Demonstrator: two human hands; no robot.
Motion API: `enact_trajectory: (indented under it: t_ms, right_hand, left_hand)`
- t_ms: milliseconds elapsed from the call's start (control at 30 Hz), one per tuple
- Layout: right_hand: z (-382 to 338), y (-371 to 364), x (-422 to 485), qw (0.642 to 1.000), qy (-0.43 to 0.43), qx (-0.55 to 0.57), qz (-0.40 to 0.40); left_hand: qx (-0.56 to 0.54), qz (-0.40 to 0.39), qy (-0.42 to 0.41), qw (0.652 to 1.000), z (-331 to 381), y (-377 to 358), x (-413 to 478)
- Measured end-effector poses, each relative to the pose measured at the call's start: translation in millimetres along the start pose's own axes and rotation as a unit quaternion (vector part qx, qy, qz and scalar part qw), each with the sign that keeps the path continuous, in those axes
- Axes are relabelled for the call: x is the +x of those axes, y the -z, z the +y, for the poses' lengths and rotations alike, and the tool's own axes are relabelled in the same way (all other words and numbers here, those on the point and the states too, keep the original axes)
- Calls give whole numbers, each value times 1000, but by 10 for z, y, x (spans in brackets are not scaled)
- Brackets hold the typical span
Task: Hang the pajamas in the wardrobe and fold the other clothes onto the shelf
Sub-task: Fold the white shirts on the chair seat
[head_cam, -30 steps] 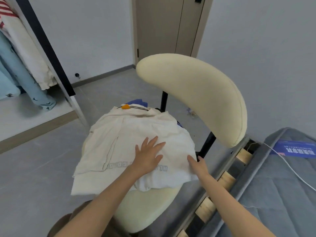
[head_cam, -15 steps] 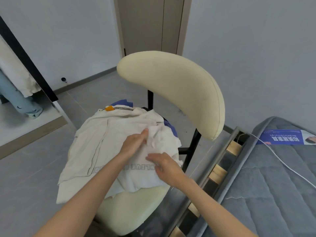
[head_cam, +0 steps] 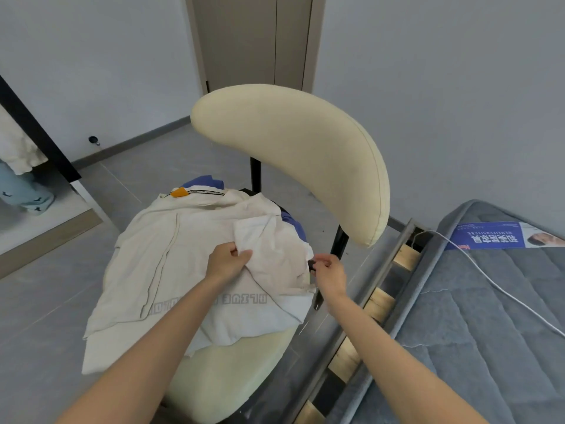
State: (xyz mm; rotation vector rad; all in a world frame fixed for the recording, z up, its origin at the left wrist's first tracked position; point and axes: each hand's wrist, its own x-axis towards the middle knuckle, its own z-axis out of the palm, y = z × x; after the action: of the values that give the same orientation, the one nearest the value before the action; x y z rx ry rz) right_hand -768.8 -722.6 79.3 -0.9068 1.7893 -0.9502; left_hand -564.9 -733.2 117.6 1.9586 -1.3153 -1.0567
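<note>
A cream shirt with an orange neck tag and grey lettering lies spread over the seat of a cream chair. My left hand grips a folded-over white flap of the shirt near its middle. At the garment's right edge my right hand pinches the cloth beside a small dark thing. A blue garment peeks out underneath, at the back of the seat.
A grey mattress on a slatted bed frame lies to the right, with a white cable and a blue leaflet on it. On the far left, clothes hang in the wardrobe. A closed door stands behind the chair.
My left hand went from lying flat on the shirt to gripping a flap of it. My right hand shifted back to the shirt's right edge. The view turned left.
</note>
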Motion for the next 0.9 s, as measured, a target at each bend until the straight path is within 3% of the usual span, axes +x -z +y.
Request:
enact_trajectory:
  t_ms: [133,267,367,533,667,767,900]
  right_hand:
    - [-113,-100,255,966,-176,171,-74]
    - [-213,-177,258,937,-217,256,-100]
    - [-248,-195,249,935,-204,284,-56]
    - [-347,-129,105,966,-35,227,121]
    - [-407,-122,-222,974,120,148,122]
    - [-487,-138,-422,956,268,81,91]
    - [-861,-52,-495,901,418,-22,116]
  left_hand:
    - [-56,-1,-17,998,-25,42,-35]
    - [-73,-2,-35,997,-13,99,-98]
    - [-86,-4,-33,996,13,120,-113]
    - [-107,11,-45,993,17,96,-160]
    - [-115,30,-38,992,14,79,-190]
    - [-114,28,-35,992,33,97,-206]
    - [-138,24,-26,990,115,139,-225]
